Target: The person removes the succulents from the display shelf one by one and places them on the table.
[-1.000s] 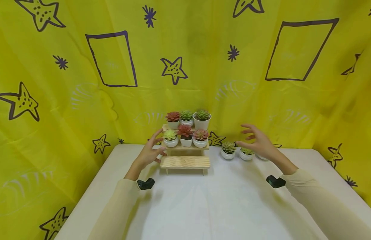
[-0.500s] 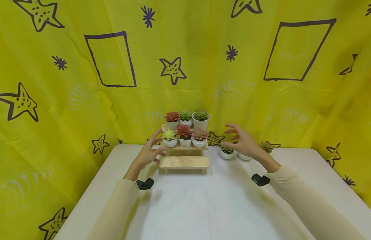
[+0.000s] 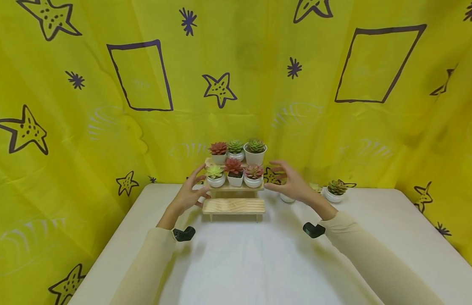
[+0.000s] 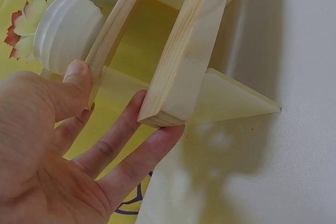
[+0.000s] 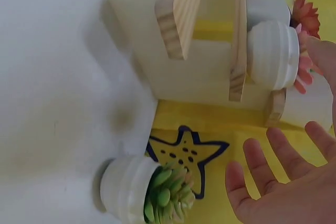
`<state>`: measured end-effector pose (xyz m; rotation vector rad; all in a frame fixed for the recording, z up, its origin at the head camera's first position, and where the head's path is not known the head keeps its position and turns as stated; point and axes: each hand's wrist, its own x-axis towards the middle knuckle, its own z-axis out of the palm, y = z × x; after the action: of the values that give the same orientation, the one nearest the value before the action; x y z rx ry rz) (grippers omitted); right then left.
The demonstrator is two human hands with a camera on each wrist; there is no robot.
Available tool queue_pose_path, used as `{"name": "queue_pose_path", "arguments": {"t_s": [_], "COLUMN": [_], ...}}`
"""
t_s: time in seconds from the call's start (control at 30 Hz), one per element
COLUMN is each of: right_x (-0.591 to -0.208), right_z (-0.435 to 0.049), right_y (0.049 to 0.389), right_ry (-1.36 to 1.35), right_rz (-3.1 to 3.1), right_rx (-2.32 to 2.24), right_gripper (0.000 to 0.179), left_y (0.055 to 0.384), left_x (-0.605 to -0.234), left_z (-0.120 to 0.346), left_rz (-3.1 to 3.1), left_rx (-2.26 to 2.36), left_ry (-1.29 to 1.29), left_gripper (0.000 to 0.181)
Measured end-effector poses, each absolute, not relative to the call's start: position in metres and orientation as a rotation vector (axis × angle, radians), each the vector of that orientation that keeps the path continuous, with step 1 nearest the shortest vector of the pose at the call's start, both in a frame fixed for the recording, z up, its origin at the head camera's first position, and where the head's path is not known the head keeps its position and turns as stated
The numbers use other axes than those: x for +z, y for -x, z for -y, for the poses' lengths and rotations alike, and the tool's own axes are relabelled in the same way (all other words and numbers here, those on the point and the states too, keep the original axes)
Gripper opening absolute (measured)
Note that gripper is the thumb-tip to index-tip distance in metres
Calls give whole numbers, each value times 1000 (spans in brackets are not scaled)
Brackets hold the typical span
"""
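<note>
A three-tier wooden plant stand [image 3: 234,206] holds several small potted succulents on its upper two tiers; its lowest tier is bare. My left hand [image 3: 189,195] grips its left end. In the left wrist view the thumb lies against the middle tier, and other fingertips touch the lowest plank's end. My right hand [image 3: 295,186] is close by the stand's right end, fingers spread and holding nothing. In the right wrist view its thumb overlaps the pink succulent [image 5: 304,77] on the middle tier, whose white pot [image 5: 273,53] stands at the plank's end.
Right of the stand, a green succulent in a white pot [image 5: 128,187] stands on the white table [image 3: 236,262]. Another potted succulent [image 3: 335,191] is farther right, and one between them is mostly hidden by my right wrist. A yellow curtain [image 3: 259,93] hangs behind.
My right hand has moved left, from above the loose pots to beside the stand's right end, uncovering the rightmost pot. My left hand stays at the stand's left end.
</note>
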<state>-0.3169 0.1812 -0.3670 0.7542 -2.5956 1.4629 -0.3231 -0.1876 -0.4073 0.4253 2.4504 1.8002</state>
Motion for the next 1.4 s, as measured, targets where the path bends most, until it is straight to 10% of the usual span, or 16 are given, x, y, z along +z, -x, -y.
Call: {"name": "queue_pose_path", "arguments": {"t_s": [1.4], "right_x": [-386], "right_z": [-140], "right_y": [323], "right_ry": [-571], "right_rz": [2578], "right_rx": [1528], "right_gripper": [65], "left_y": [325], "left_x": [-408], "left_z": [188], "left_rz": [-2456], "left_rx": [1804], "left_ry": [-446], "left_gripper": [82]}}
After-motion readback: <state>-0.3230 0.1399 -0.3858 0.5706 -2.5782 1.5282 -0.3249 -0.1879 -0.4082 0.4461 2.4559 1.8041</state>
